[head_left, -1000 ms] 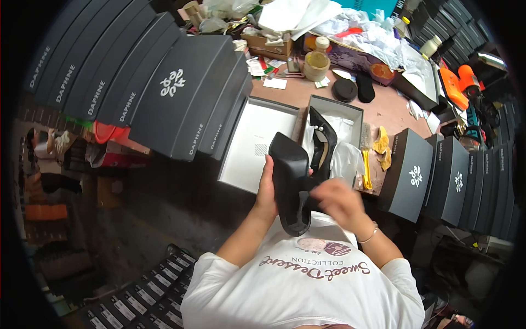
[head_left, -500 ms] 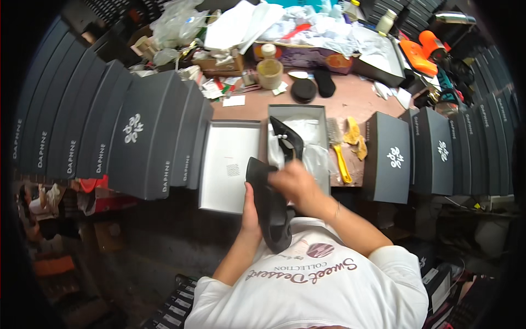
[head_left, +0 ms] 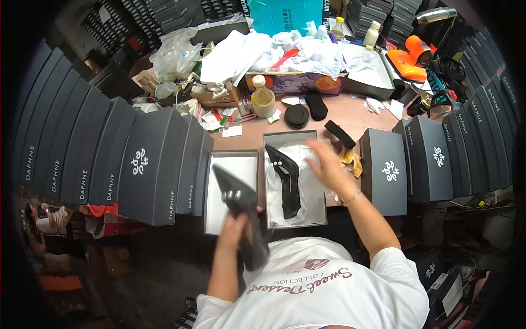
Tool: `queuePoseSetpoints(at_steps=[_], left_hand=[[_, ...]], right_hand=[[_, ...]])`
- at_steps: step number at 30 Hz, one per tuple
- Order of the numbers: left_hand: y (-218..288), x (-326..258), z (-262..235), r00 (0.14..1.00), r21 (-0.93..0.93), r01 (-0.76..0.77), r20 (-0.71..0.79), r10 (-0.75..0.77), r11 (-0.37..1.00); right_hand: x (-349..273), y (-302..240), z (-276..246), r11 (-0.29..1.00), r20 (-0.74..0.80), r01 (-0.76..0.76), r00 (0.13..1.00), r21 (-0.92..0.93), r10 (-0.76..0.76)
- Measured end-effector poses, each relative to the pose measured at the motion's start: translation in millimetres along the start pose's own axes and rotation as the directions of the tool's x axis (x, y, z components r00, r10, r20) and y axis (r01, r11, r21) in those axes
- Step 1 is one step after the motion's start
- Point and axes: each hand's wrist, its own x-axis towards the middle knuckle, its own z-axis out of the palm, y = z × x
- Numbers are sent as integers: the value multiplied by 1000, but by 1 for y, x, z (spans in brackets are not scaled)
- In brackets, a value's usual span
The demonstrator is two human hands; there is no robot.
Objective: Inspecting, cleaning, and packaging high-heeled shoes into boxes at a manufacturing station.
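My left hand (head_left: 234,230) is closed around a black pointed-toe heeled shoe (head_left: 236,193) with pearl-like beads on its front. The shoe is tilted, blurred by motion, and partly over the white-lined box lid (head_left: 232,159). Its mate, another black pointed shoe (head_left: 290,189), lies on white tissue paper in the grey shoebox (head_left: 323,216). Above that box's right side my right hand (head_left: 331,167) is empty, fingers apart. Just beyond it a black oblong block (head_left: 339,135) rests on the table beside yellow sponge pieces (head_left: 350,160).
Dark shoeboxes stand in rows at the left (head_left: 145,164) and right (head_left: 384,172). Farther back are a glue jar (head_left: 263,103), a round black tin (head_left: 296,116), a purple carton (head_left: 296,82) heaped with crumpled paper, and an orange device (head_left: 408,64).
My left hand has swung the shoe left, turning its beaded top into view. My right hand has left the shoe and moved right. The black block now lies where brush bristles showed.
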Motion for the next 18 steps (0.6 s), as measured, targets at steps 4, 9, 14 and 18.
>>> queuePoseSetpoints(at_steps=[4,9,14,18], left_hand=[[-1,51,-57,989,286,-96,-78,123,954],[-41,100,-103,947,265,100,-321,-10,959],[-59,114,-116,881,445,-68,-393,263,893],[-58,113,-116,869,481,-140,-359,340,866]], right_hand=[[-40,-19,49,963,362,216,921,-159,-147],[-85,1,98,818,422,284,905,-501,-57],[-70,2,86,890,501,246,865,-384,-23],[-52,5,76,954,448,161,893,-254,-32]])
